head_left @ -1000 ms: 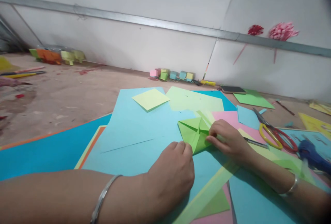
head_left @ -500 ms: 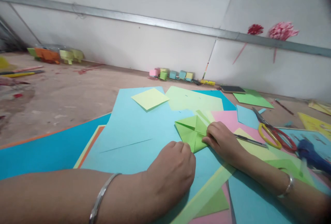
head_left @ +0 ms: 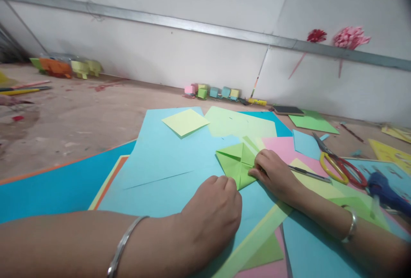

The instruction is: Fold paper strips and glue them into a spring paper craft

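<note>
A green folded paper point(head_left: 231, 162), its flaps meeting near the middle, lies on a light blue sheet point(head_left: 167, 154). At its right corner my right hand point(head_left: 276, 173) has its fingers closed on the paper's edge. My left hand point(head_left: 213, 214) is curled at the paper's near corner, knuckles up; its fingertips and whatever they hold are hidden behind the hand. Beyond them, a pale yellow square point(head_left: 185, 122) rests on the blue sheet.
To the right are a cutter point(head_left: 310, 174), scissors point(head_left: 342, 167) and a blue glue gun point(head_left: 388, 192). Small paper blocks point(head_left: 214, 92) stand along the wall, a phone point(head_left: 288, 110) to their right. Orange and yellow paper models point(head_left: 56, 67) sit back left. Dark blue sheets point(head_left: 58, 184) spread left.
The fingers of my right hand have shifted slightly left along the green paper. My left hand has hardly moved. The whole view has drifted a little.
</note>
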